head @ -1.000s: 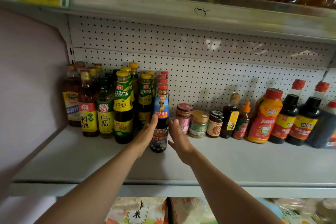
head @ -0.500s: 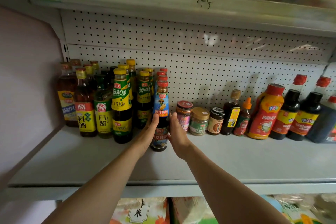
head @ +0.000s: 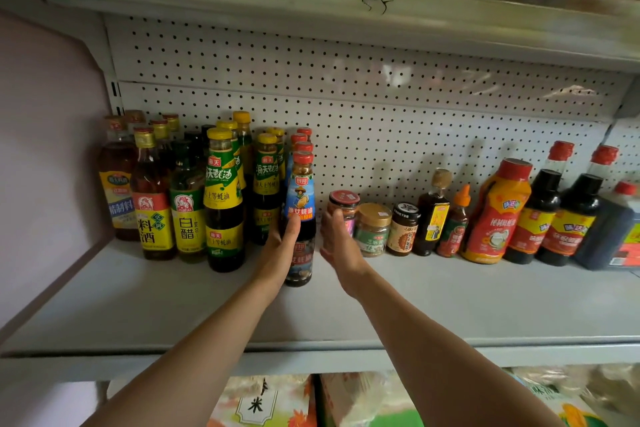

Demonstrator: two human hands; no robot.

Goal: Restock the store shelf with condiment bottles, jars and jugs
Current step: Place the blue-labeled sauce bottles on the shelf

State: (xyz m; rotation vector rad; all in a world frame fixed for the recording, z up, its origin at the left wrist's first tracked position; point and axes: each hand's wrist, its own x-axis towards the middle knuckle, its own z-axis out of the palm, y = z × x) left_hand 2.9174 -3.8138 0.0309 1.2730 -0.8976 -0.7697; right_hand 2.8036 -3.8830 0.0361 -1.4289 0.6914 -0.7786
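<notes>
Left hand (head: pixel 282 246) is being held flat, fingers straight, against the left side of the blue-label bottle (head: pixel 300 215); nothing is being gripped by it. Right hand (head: pixel 337 241) is being kept just right of that bottle, apart from it, fingers loosely curved, nothing being held; its fingertips are being seen in front of the red-lid jar (head: pixel 343 210), and contact there cannot be told.

Shelf (head: pixel 450 305), left to right:
- Amber bottle (head: pixel 117 184) with a yellow-blue label is being stood nearest the wall, more bottles being glimpsed behind it.
- Red-label bottle (head: pixel 152 211) and green-label bottle (head: pixel 187 208) are being stood beside it, close together.
- Tall green-yellow bottle (head: pixel 223 204) with a yellow cap is being stood in front, a second one (head: pixel 266 184) just right and further back, with others being partly hidden behind.
- Blue-label bottle is being stood upright at the front of a row of red-capped bottles running back to the pegboard (head: pixel 381 107).
- Red-lid jar, gold-lid jar (head: pixel 372 229) and black-lid jar (head: pixel 403 229) are being lined up side by side.
- Small dark bottle (head: pixel 433 215) and an orange-tipped bottle (head: pixel 455 225) are being stood next.
- Orange squeeze bottle (head: pixel 495 215) with a red cap is being followed by two dark bottles (head: pixel 535 218), and a dark jug (head: pixel 613 236) is being cut off at the frame edge.

Packaged goods (head: pixel 263 402) are being shown on the level below, blurred.
</notes>
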